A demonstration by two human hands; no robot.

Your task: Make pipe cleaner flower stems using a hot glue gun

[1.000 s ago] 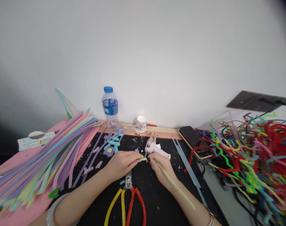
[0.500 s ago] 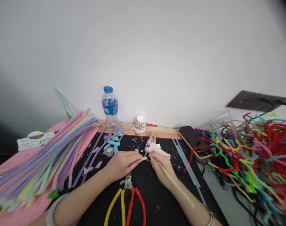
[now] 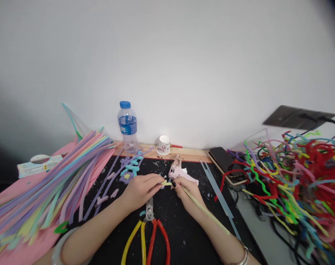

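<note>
A pale yellow pipe cleaner (image 3: 204, 210) runs between my two hands, its long end trailing over my right wrist. My left hand (image 3: 145, 189) pinches the short end between thumb and fingers. My right hand (image 3: 187, 191), with dark nail polish, grips the strand a little further along. Just behind the right hand lies a pink glue gun (image 3: 181, 173). Pliers with yellow and red handles (image 3: 150, 214) lie with handles spread in front of the left hand. Purple and turquoise pipe-cleaner pieces (image 3: 131, 168) rest behind my left hand.
Many pastel pipe cleaners (image 3: 59, 180) are heaped at the left, tangled bright ones (image 3: 297, 180) at the right. A bottle (image 3: 128, 127) and paper cup (image 3: 164, 145) stand at the back. A phone (image 3: 222, 158) and translucent glue sticks (image 3: 217, 187) lie right of centre.
The fingers of my left hand have moved slightly left, and a little more of the yellow strand shows between my hands. The whole view has shifted slightly.
</note>
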